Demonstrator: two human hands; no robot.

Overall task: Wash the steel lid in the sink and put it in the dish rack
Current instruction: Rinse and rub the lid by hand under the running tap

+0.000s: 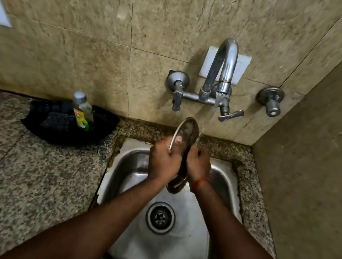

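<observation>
By my reading the wash is mid-course. The steel lid [187,132] stands on edge at centre frame, above the sink [222,182], and the stream [213,110] from the tap [224,64] strikes its upper right rim. Racking remains, and no dish rack shows. The left hand [163,161] clamps the lid's left rim, thumb on its face. The right hand [197,166] curls round the right edge. Both forearms reach up from the bottom of the frame.
</observation>
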